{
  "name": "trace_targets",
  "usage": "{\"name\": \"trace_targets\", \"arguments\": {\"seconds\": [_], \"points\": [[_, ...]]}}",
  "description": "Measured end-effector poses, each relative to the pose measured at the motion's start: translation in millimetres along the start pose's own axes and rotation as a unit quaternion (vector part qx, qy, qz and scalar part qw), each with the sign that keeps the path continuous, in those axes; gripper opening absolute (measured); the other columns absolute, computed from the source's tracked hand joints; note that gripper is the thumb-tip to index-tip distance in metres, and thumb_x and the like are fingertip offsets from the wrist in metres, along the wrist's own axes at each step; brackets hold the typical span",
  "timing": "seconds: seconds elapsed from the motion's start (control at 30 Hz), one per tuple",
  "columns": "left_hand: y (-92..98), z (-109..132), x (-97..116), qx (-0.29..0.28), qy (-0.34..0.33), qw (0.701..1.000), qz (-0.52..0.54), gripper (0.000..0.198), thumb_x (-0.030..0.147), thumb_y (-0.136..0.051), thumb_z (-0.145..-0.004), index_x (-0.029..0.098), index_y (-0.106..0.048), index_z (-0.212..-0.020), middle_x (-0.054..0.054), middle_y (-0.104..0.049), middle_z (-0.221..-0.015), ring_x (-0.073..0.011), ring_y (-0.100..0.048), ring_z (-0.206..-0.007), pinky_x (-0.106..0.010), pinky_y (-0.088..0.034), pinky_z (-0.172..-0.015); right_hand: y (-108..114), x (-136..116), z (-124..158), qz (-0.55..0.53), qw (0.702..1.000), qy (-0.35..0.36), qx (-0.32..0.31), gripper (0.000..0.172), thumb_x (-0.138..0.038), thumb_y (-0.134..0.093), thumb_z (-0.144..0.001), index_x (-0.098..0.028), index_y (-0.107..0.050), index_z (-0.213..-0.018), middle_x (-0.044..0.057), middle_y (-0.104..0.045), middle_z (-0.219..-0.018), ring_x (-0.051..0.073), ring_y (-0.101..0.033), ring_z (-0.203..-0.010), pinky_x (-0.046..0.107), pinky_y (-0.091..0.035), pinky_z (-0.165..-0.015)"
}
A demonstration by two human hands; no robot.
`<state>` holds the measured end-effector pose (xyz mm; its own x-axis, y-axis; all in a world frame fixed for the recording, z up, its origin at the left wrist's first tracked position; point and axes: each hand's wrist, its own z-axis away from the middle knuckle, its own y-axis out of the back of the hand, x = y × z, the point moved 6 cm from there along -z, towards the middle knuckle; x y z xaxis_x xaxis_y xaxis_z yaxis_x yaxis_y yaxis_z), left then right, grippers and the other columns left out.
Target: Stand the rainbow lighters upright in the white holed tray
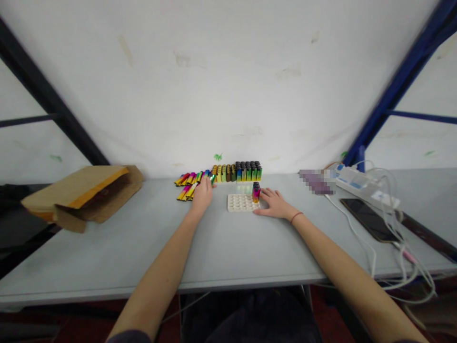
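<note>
My left hand [203, 195] is closed with a shiny green lighter casing [213, 179] showing at its fingertips. Beneath and around it lie shiny multicoloured lighter casings [184, 192] in loose rows. My right hand [276, 204] is spread out, its fingers at the right edge of a white tray with rows of holes [237, 203]. In that tray's right end stand a few purple-and-orange lighters [256, 193], close to my right fingertips. Behind the tray, a block of black-topped, green-and-yellow lighters [249, 171] stands upright beside rows of yellow and brown pieces [223, 173].
An opened brown cardboard box [82, 193] lies at the table's left. On the right are a power strip [364, 186], a dark phone [369, 219], a blurred purplish object [316, 182] and tangled white cables [357, 231]. A white wall [228, 95] rises behind the grey table [228, 252].
</note>
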<state>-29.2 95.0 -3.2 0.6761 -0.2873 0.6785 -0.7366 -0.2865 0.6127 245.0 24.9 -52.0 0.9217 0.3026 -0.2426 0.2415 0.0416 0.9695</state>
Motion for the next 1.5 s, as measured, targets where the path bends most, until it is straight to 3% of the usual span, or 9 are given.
{"name": "trace_targets", "arguments": {"seconds": [0.1, 0.2, 0.4, 0.6, 0.87, 1.03, 1.5], "points": [[-1.5, 0, -2, 0.017, 0.059, 0.969, 0.238, 0.033, 0.039, -0.034, -0.103, 0.021, -0.051, -0.083, 0.001, -0.057, -0.060, -0.0144, -0.057, -0.055, -0.025, -0.046, -0.060, -1, 1, 0, 0.000, 1.000, -0.003, -0.004, 0.094, -0.078, -0.056, -0.085, -0.018, -0.040, -0.156, 0.021, -0.031, -0.165, 0.042, -0.024, -0.152, 0.066, -0.018, -0.120], [-15.5, 5, 2, -0.025, 0.126, 0.917, 0.377, 0.041, 0.057, -0.042, -0.100, 0.021, -0.050, -0.080, 0.006, -0.044, -0.051, -0.0099, -0.043, -0.041, -0.022, -0.035, -0.046, -2, 2, 0, 0.000, 1.000, -0.004, -0.005, 0.094, -0.077, -0.057, -0.085, -0.017, -0.040, -0.156, 0.020, -0.031, -0.165, 0.042, -0.024, -0.153, 0.065, -0.017, -0.121], [-35.4, 20, 25, -0.091, 0.178, 0.835, 0.513, 0.042, 0.062, -0.058, -0.090, 0.020, -0.051, -0.090, 0.005, -0.057, -0.059, -0.0101, -0.052, -0.043, -0.022, -0.042, -0.047, -3, 3, -1, 0.002, 1.000, -0.002, 0.001, 0.092, -0.076, -0.057, -0.086, -0.019, -0.041, -0.156, 0.020, -0.032, -0.165, 0.042, -0.024, -0.153, 0.066, -0.018, -0.120], [-36.4, 31, 37, -0.090, 0.253, 0.762, 0.589, 0.052, 0.073, -0.044, -0.088, 0.023, -0.041, -0.073, 0.010, -0.035, -0.043, -0.0081, -0.034, -0.033, -0.019, -0.028, -0.038, -4, 4, -2, 0.005, 1.000, -0.004, 0.001, 0.094, -0.078, -0.057, -0.085, -0.019, -0.041, -0.156, 0.020, -0.032, -0.165, 0.042, -0.024, -0.153, 0.066, -0.018, -0.120], [-32.5, 39, 32, -0.051, 0.326, 0.779, 0.533, 0.055, 0.067, -0.034, -0.093, 0.023, -0.035, -0.059, 0.010, -0.020, -0.039, -0.0056, -0.014, -0.031, -0.019, -0.008, -0.035, -3, 3, -1, -0.001, 1.000, -0.002, -0.003, 0.094, -0.078, -0.055, -0.085, -0.019, -0.040, -0.157, 0.020, -0.032, -0.165, 0.041, -0.024, -0.152, 0.066, -0.018, -0.120], [-34.7, 38, 28, -0.060, 0.330, 0.785, 0.520, 0.044, 0.046, -0.032, -0.095, 0.023, -0.034, -0.058, 0.010, -0.018, -0.039, -0.0060, -0.012, -0.030, -0.019, -0.009, -0.035, -3, 3, -1, 0.001, 1.000, 0.001, 0.003, 0.093, -0.077, -0.055, -0.086, -0.021, -0.040, -0.157, 0.020, -0.033, -0.164, 0.042, -0.025, -0.152, 0.066, -0.018, -0.120], [-41.1, 41, 21, -0.005, 0.295, 0.807, 0.511, 0.037, 0.041, -0.033, -0.093, 0.023, -0.034, -0.061, 0.008, -0.025, -0.040, -0.0070, -0.017, -0.031, -0.018, -0.012, -0.035, -2, 2, -1, 0.000, 1.000, 0.001, 0.003, 0.091, -0.076, -0.055, -0.086, -0.020, -0.040, -0.156, 0.020, -0.033, -0.164, 0.042, -0.025, -0.152, 0.067, -0.018, -0.119]]}}
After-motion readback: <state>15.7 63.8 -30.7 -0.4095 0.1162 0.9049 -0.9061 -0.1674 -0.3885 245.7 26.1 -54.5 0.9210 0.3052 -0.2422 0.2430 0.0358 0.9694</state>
